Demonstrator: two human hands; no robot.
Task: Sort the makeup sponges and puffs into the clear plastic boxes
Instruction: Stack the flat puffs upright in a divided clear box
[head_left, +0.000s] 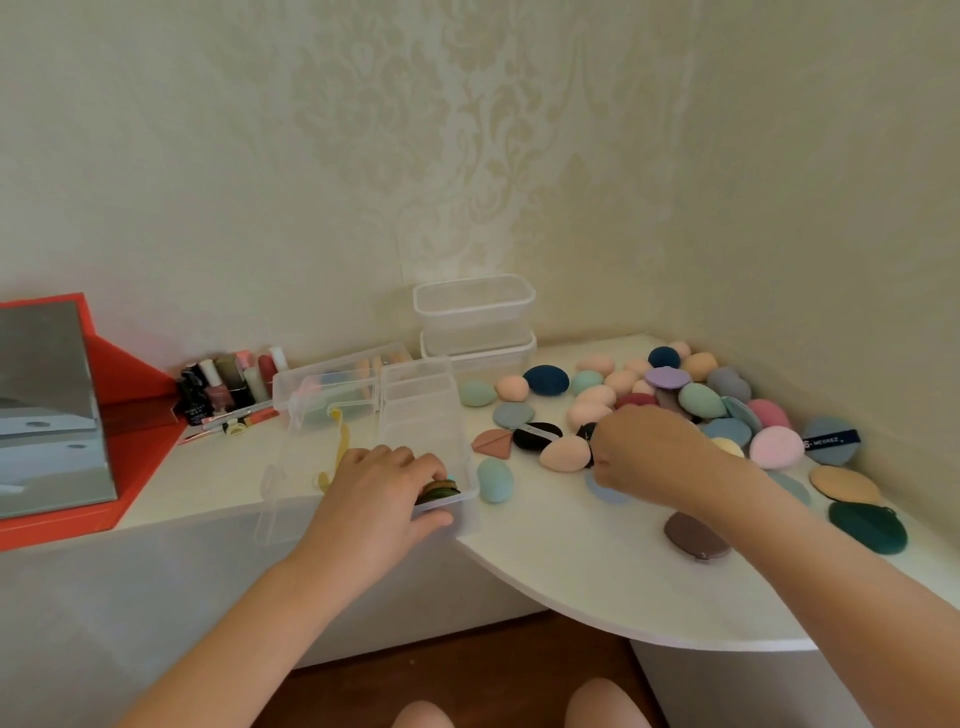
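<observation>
My left hand (384, 483) clamps the near wall of the clear box (415, 415), fingers inside on the stack of flat puffs (439, 491). My right hand (644, 452) curls at a black puff (587, 431) beside a peach sponge (563, 453); whether it grips, I cannot tell. Both look light and squashy, so I'd pinch puffs by the rim and cup the sponges, which may roll. The pile (698, 400) lies beyond on the bench (597, 587).

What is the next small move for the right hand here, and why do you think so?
Probably the right hand should pinch the black puff half hidden under it and lift it. The left hand holds a stack of dark flat round puffs in the long clear plastic box, so this flat puff seems to belong there.
</observation>
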